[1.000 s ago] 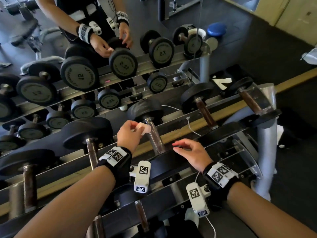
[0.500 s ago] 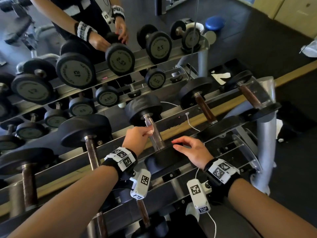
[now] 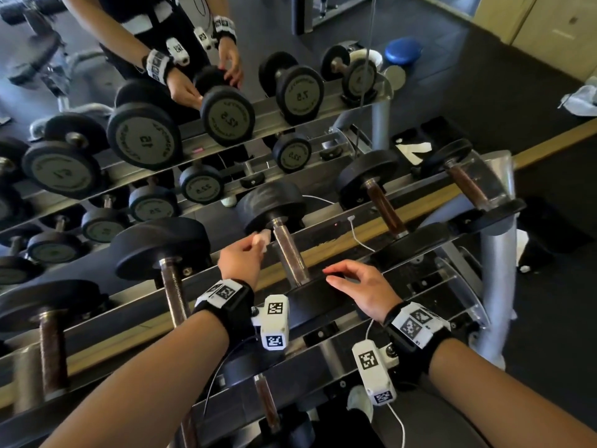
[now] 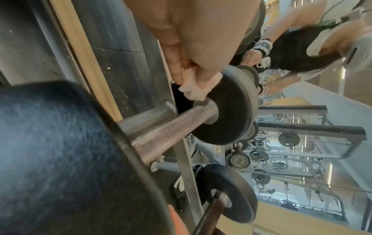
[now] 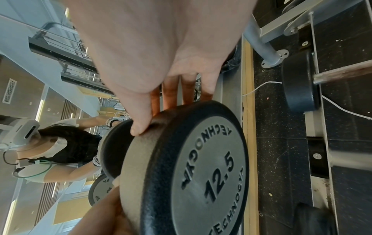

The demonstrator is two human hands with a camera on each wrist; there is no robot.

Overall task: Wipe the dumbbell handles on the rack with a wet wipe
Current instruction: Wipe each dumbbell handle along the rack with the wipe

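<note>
The right hand (image 3: pixel 365 289) was laid on the near head (image 5: pixel 193 171) of the 12.5 dumbbell, fingers straight over the rim and thumb pressed to its edge, nothing gripped. Just beside it to the left, the left hand (image 3: pixel 240 257) was curled round a crumpled wet wipe (image 3: pixel 261 238), pinched between thumb and fingers. In the left wrist view the wipe (image 4: pixel 196 87) was seen touching the far end of the dumbbell handle (image 4: pixel 165 133), right at the collar against the far head (image 3: pixel 273 205). The handle (image 3: pixel 290 255) was seen tilted, running from the near head up to the far head, resting on the rack (image 3: pixel 420 195). More dumbbells were lined on the same rack tier: one with a brown handle (image 3: pixel 174 292) to the left, another (image 3: pixel 384 208) to the right, a further one (image 3: pixel 466 185) near the rack's end post. A white cable (image 3: pixel 358 237) was draped across the rail between handles. Farther back a mirror (image 3: pixel 97 101) was seen reflecting the numbered dumbbell heads and the person's hands. Dark rubber floor (image 3: pixel 484 85) was seen at upper right, with a blue disc (image 3: pixel 403 50) on it.
</note>
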